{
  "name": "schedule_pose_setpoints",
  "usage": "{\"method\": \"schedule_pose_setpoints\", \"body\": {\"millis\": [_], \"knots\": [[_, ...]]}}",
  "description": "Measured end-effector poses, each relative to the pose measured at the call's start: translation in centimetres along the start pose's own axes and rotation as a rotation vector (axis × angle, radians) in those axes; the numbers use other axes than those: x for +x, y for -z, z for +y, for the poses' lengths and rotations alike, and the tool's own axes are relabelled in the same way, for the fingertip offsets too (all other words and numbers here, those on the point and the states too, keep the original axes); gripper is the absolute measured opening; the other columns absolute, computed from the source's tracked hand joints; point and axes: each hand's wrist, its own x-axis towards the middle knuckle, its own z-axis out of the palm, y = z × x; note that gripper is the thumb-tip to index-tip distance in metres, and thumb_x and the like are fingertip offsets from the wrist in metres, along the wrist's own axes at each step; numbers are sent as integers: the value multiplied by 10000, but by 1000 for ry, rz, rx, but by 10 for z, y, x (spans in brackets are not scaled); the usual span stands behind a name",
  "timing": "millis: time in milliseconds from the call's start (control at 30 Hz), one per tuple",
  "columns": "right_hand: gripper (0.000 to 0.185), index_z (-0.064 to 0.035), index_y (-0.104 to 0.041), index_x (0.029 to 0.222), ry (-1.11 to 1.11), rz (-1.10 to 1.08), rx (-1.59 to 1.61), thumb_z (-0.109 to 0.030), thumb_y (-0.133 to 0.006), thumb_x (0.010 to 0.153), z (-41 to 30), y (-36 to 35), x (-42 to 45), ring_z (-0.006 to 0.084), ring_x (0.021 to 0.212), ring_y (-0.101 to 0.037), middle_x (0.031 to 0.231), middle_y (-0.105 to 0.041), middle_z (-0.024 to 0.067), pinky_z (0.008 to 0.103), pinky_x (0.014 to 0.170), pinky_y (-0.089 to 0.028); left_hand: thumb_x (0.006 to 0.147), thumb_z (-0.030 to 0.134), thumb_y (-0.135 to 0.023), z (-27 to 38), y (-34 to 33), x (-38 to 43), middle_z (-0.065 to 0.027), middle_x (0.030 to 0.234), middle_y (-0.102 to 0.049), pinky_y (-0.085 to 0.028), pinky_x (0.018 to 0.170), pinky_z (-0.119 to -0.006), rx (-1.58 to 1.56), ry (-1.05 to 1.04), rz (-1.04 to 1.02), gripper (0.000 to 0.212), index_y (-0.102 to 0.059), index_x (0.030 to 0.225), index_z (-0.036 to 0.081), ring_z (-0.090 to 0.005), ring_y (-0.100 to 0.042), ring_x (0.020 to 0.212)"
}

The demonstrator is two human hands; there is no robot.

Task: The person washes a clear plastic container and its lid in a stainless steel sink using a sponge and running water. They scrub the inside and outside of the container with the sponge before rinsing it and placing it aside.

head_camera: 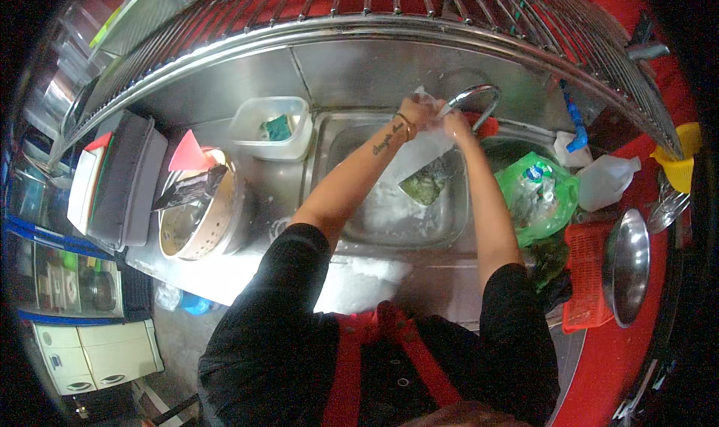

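My left hand (417, 115) and my right hand (456, 125) are close together under the spout of a chrome gooseneck faucet (484, 91). Between them they grip a translucent white plastic piece (418, 149), slanting down into the steel sink (387, 241). Whether it is a sheet, a bag or a container cannot be made out, and my fingers are partly blurred. Below its lower edge lies a dark green, wet-looking item (424, 184), possibly a cloth or pad. White suds spread over the sink bottom around it.
A plastic tub (239, 137) with a green sponge (278, 128) stands left of the sink, near a perforated pot (196, 225) and a pink funnel (190, 151). Rightward are a green bag (553, 219), a plastic jug (606, 182), a red basket (587, 275) and a steel bowl (628, 267). A metal rack (365, 19) overhangs.
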Motion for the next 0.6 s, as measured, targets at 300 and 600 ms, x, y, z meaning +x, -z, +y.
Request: {"method": "schedule_pose_setpoints", "body": {"millis": [300,600], "knots": [[453,-39,-337,1236,217,311,41,-194,-371,812,-75,4,-28,368,1124,-351,1239,-372,190,415,926,-306,817,190,-502,-11,-4,-13,-107,814,-590,-463,608,-303,-1070,558,410,234,-520,919,-20,-197,-564,698],[305,2,-502,1019,-240,27,207,-116,-348,784,-59,-23,-33,333,1004,-463,1037,-497,241,373,820,-368,723,73,-529,-2,-31,-26,-190,753,-595,-452,544,-330,-534,668,471,159,-547,828,-45,-235,-588,699]]}}
